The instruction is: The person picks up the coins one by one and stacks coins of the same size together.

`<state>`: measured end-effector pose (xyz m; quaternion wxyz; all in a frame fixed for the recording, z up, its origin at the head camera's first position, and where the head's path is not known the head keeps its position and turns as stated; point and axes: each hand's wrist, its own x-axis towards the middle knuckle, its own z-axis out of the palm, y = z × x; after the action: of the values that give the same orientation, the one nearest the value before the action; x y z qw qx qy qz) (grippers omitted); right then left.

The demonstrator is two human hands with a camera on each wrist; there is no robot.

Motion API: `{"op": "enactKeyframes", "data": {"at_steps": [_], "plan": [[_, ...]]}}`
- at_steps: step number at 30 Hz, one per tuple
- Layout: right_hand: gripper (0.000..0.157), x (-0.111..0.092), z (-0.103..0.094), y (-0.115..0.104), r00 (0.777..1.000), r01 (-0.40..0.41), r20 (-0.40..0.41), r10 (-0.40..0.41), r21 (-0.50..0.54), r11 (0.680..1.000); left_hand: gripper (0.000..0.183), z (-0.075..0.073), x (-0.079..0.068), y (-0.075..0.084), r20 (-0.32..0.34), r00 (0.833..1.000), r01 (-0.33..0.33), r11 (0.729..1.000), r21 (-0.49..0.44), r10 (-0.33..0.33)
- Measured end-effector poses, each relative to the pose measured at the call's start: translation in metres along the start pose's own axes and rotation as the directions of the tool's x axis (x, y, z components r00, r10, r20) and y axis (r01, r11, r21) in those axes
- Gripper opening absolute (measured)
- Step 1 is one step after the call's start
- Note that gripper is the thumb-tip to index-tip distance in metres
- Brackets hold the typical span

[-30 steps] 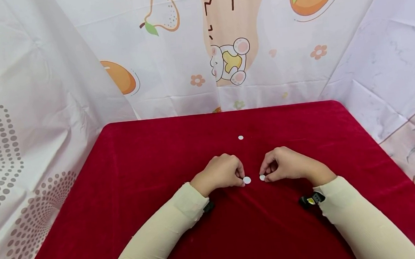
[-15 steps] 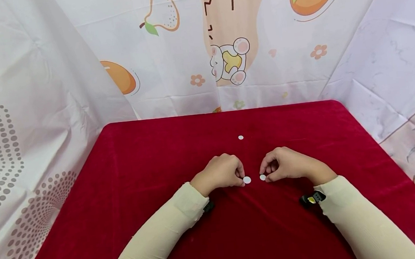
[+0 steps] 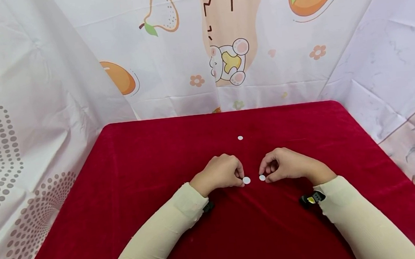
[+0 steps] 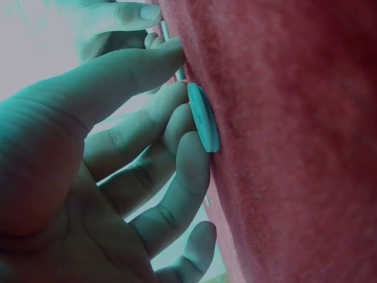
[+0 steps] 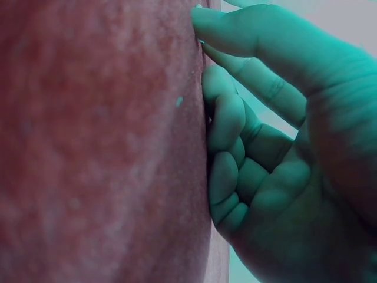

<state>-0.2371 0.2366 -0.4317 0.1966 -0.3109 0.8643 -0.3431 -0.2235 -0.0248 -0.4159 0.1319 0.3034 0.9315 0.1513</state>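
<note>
In the head view my left hand (image 3: 218, 173) pinches a white round disc (image 3: 246, 180) at its left edge, between thumb and index finger, low over the red cloth. To its right my right hand (image 3: 288, 163) pinches a smaller-looking white disc (image 3: 262, 177) the same way, its other fingers curled. A narrow gap separates the two discs. Beneath the left hand, the left wrist view shows thin round pieces (image 4: 203, 118), apparently stacked, against the middle and ring fingertips. In the right wrist view the thumb hides most of the right disc.
Another white disc (image 3: 240, 137) lies farther back on the red-covered table (image 3: 157, 146). Printed white curtains (image 3: 172, 66) hang behind and at both sides. Each wrist wears a dark strap (image 3: 311, 199) below a cream sleeve.
</note>
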Motion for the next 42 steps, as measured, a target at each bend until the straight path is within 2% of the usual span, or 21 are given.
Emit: {"op": "enactKeyframes", "data": {"at_steps": [11,17,22,29,35,42], "plan": [[0.021,0.002,-0.001,-0.002,1.0,0.008,0.003,-0.008,-0.002,1.0,0.015,-0.002,-0.001,-0.001,-0.015,1.0,-0.014,1.0,0.02,0.014],[0.019,0.004,0.004,-0.003,1.0,0.02,0.012,-0.02,0.019,1.0,0.016,-0.001,-0.005,-0.003,-0.014,1.0,0.009,0.999,0.042,-0.008],[0.019,0.003,0.006,-0.001,1.0,0.015,0.005,-0.015,0.016,1.0,0.02,-0.003,-0.006,-0.003,-0.013,1.0,0.012,1.0,0.023,-0.011],[0.02,-0.001,0.003,0.003,1.0,0.012,-0.008,-0.012,-0.009,1.0,0.017,-0.01,0.0,0.002,-0.034,0.999,0.004,1.0,0.03,-0.003],[0.019,-0.003,0.001,0.003,1.0,0.002,-0.005,-0.002,0.008,1.0,0.013,-0.013,0.008,0.003,-0.08,0.997,0.003,0.997,0.08,0.004],[0.018,0.0,0.001,0.002,1.0,0.013,0.002,-0.013,0.018,1.0,0.01,-0.019,0.017,-0.001,-0.075,0.997,0.0,0.995,0.101,0.008]]}}
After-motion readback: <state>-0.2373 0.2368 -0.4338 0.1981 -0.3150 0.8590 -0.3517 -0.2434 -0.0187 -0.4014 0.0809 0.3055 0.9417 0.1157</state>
